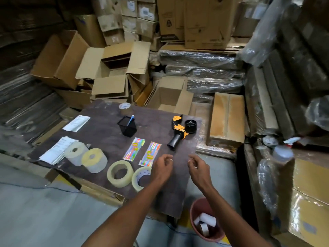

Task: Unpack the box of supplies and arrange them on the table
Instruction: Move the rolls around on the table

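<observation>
Supplies lie spread on a dark table (106,139). Two clear tape rolls (120,173) sit at the front, two label rolls (94,160) left of them. Two colourful pen packs (142,150) lie mid-table. Behind are a black mesh pen cup (127,126), a brown tape roll (125,107) and an orange-black tape dispenser (179,133). My left hand (162,167) hovers over the right clear roll, fingers loosely curled, holding nothing. My right hand (199,168) hovers beside it over the table's right front, also loosely curled and empty.
Paper sheets (76,123) lie at the table's left. Open cardboard boxes (167,97) pile up behind the table, wrapped cartons to the right. A red bucket (206,220) with white rolls stands on the floor under my right forearm.
</observation>
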